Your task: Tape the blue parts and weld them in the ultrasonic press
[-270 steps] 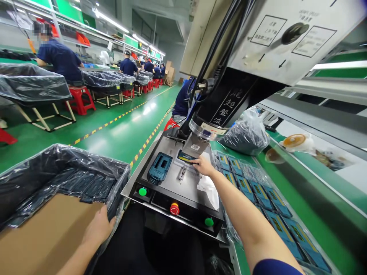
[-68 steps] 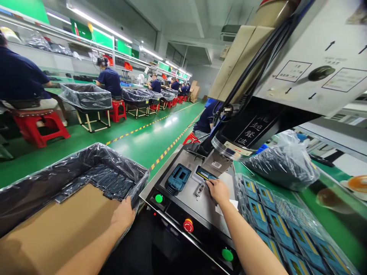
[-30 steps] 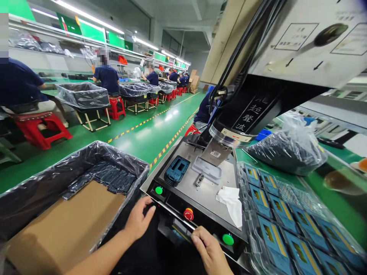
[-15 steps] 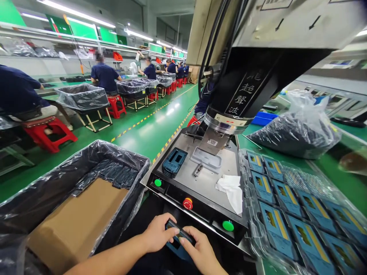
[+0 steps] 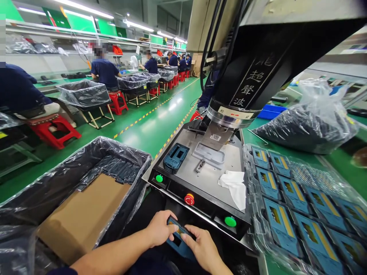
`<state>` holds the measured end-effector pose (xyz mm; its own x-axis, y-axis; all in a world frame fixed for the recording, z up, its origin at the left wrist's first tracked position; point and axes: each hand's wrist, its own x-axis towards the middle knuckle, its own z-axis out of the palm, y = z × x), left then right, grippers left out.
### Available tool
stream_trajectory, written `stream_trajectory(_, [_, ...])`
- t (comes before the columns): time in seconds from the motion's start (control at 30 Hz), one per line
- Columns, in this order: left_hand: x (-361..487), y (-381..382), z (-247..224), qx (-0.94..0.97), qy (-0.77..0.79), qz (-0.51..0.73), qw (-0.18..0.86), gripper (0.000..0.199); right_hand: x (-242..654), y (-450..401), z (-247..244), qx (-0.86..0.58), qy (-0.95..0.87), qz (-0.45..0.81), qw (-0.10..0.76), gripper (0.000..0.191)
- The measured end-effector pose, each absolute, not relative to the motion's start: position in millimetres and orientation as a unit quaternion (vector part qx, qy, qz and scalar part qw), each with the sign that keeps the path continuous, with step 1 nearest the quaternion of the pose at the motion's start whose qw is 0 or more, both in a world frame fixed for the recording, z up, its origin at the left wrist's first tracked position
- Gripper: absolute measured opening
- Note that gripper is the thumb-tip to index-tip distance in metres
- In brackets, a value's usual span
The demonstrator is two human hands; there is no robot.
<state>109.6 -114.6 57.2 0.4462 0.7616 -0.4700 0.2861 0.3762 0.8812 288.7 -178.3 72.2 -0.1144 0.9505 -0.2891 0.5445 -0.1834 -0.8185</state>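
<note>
Low in front of me, below the machine's front edge, I hold a blue-grey plastic housing with rectangular openings. My left hand grips its left side, thumb on top. On its right side my right hand is closed, the thumb pressing near the upper edge. Parts of the housing are hidden by my fingers. Another dark blue housing lies on the metal plate of the ultrasonic machine. Beside that housing are a pale fixture and a small metal block.
A white cloth lies on the plate's right. Two green buttons and a red stop button line the machine's front. Clear trays of similar housings stand right. A lined bin with cardboard and dark parts is left. Several people sit along a bench.
The view has shifted slightly, so the machine and trays appear a little further right. Both hands keep hold of the housing, with little change in their grip.
</note>
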Motion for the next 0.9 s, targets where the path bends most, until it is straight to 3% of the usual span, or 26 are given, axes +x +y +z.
stream_trajectory(0.33, [108.6, -115.8, 59.0, 0.534, 0.512, 0.167, 0.652, 0.017, 286.1, -178.8, 75.5, -0.628, -0.602, 0.442, 0.217, 0.041])
stream_trajectory(0.9, [106.8, -118.0, 56.9, 0.540, 0.522, 0.157, 0.642, 0.016, 284.1, -181.2, 68.5, -0.629, -0.602, 0.443, 0.211, 0.034])
